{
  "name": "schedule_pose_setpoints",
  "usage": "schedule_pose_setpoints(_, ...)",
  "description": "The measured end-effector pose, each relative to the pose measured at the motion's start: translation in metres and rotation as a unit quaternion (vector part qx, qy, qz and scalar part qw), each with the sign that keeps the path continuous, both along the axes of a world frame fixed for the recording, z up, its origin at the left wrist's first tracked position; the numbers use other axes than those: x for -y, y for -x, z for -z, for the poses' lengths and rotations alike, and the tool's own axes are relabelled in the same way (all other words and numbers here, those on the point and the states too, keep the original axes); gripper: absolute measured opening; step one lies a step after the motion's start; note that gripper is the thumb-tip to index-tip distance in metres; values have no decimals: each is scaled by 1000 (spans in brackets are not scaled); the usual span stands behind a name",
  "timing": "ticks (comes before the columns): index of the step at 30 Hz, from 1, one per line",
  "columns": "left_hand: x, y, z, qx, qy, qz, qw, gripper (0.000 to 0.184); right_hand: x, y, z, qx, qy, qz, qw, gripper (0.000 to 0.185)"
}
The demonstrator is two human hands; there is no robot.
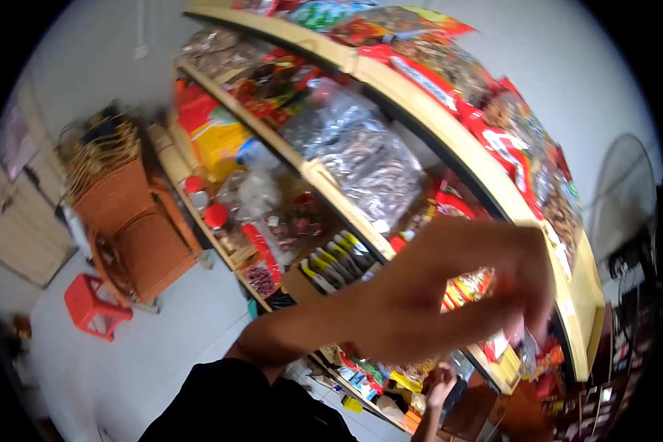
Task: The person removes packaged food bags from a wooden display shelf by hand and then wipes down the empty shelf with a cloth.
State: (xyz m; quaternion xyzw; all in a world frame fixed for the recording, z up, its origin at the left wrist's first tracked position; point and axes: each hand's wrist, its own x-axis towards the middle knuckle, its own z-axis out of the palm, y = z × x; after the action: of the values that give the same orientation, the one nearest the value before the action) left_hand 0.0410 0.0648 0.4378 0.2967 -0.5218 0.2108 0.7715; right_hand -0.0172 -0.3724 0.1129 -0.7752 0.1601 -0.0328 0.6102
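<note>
the red-and-yellow packets [468, 287] look small, glossy and bunched on the shelf, showing through the loop of the left hand [412, 291], at three o'clock from its wrist. its fingers curl towards the thumb; i can't tell if they grip anything. the right hand [440, 383], at six o'clock below it, looks partly curled, its grip unclear.

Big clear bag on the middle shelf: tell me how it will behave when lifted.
The clear bag will probably sag rather than hold its shape, as its plastic is thin-looking and wrinkled. Its shiny surface may be slippery. It looks well filled, so its blurred brown contents might shift; their weight is hard to judge.
</note>
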Motion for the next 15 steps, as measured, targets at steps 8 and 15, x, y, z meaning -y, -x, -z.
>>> schedule_pose_setpoints(8, 96, -115, -14, -4, -273, -249, 929, 10, -15, -48, -211, 416, 217, 4, 883, 10)
schedule_pose_setpoints(15, 189, -173, -25, -31, -390, -355, 849, 28, 49, -128, -335, 482, 309, 77, 816, 13)
